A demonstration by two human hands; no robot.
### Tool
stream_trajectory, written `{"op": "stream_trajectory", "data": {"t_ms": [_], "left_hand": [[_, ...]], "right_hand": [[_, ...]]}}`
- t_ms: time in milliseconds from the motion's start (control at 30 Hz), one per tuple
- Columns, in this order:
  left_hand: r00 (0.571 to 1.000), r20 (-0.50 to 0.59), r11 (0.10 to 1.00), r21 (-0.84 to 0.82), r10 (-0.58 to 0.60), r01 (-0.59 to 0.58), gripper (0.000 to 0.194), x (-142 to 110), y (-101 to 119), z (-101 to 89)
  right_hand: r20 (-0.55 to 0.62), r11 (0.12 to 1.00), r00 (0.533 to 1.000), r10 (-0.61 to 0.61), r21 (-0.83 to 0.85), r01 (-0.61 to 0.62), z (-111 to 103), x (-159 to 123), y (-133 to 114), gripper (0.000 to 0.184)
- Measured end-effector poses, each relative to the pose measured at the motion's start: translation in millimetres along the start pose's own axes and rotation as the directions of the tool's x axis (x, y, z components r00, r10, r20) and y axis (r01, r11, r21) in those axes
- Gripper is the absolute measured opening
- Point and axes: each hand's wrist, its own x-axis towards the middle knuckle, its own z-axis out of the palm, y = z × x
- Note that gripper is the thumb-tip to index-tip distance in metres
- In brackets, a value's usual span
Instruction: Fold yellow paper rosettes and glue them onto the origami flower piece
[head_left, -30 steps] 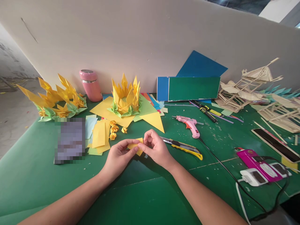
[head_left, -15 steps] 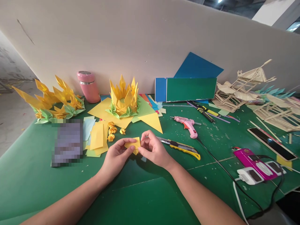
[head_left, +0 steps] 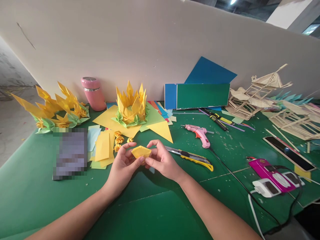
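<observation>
A small piece of folded yellow paper (head_left: 141, 152) is held up between my two hands, a little above the green table. My left hand (head_left: 126, 162) is closed on its left side, thumb at the lower edge. From the other side my right hand (head_left: 163, 160) grips it, thumb near the bottom corner; the fingers behind the paper are partly hidden. Several small yellow paper roses (head_left: 118, 139) lie just beyond my left hand, beside a stack of yellow paper sheets (head_left: 102, 146). Close to my right hand rests a yellow-handled utility knife (head_left: 192, 157).
A yellow paper crown (head_left: 131, 108) stands on coloured sheets at the back, another crown (head_left: 58, 111) at left near a pink flask (head_left: 94, 95). To the right are a pink glue gun (head_left: 200, 133), a corded magenta power strip (head_left: 272, 175), a phone (head_left: 288, 152) and stick models (head_left: 260, 96).
The yellow paper has been turned and now shows a wider, five-sided face towards me. My fingers have spread behind it, with both thumbs at its lower edge.
</observation>
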Motion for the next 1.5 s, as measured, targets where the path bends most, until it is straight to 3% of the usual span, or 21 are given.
{"op": "stream_trajectory", "data": {"t_ms": [167,300,433,533,633,833,1133,1267,1500], "left_hand": [[0.996,0.001,0.988,0.127,0.086,-0.086,0.036,0.5,-4.1,-1.6],[0.99,0.033,0.962,0.233,0.14,-0.144,0.029,-2.2,-5.9,-0.6],[0.989,0.069,0.975,0.173,0.13,-0.14,0.034,-2.8,-5.4,0.9],[0.992,0.026,0.982,0.144,0.121,-0.123,0.044,-2.5,-3.1,1.3],[0.997,0.0,0.989,0.124,0.083,-0.082,0.036,-1.9,-1.3,0.9],[0.999,-0.034,0.993,0.116,-0.013,0.017,0.035,-0.8,-1.2,-0.1],[0.996,-0.094,1.0,-0.023,0.013,-0.015,0.042,-1.1,-3.3,2.5],[0.995,-0.098,1.0,0.009,0.022,-0.021,0.036,-0.2,-3.8,0.0],[0.986,-0.134,0.988,0.101,-0.101,0.115,0.039,-2.7,-0.7,0.0]], "right_hand": [[-0.119,0.94,0.964,-0.237,-0.28,0.197,-1.3,-1.8,-3.0,0.038],[-0.058,0.885,0.937,-0.345,-0.354,0.304,-2.0,-1.9,-6.9,0.023],[-0.115,0.92,0.942,-0.315,-0.283,0.272,0.1,-0.1,-8.1,0.017],[-0.155,0.958,0.961,-0.23,-0.21,0.196,0.9,1.1,-6.3,0.019],[-0.175,0.972,0.966,-0.192,-0.167,0.163,0.4,1.2,-2.9,0.022],[-0.19,0.949,0.954,-0.234,-0.258,0.181,1.3,-1.0,-1.9,0.021],[-0.224,0.927,0.922,-0.315,-0.282,0.248,2.9,0.4,-0.5,0.005],[-0.215,0.904,0.903,-0.373,-0.301,0.302,1.1,1.3,1.3,0.004],[-0.213,0.953,0.942,-0.26,-0.213,0.215,-2.3,3.4,2.3,0.004]]}}
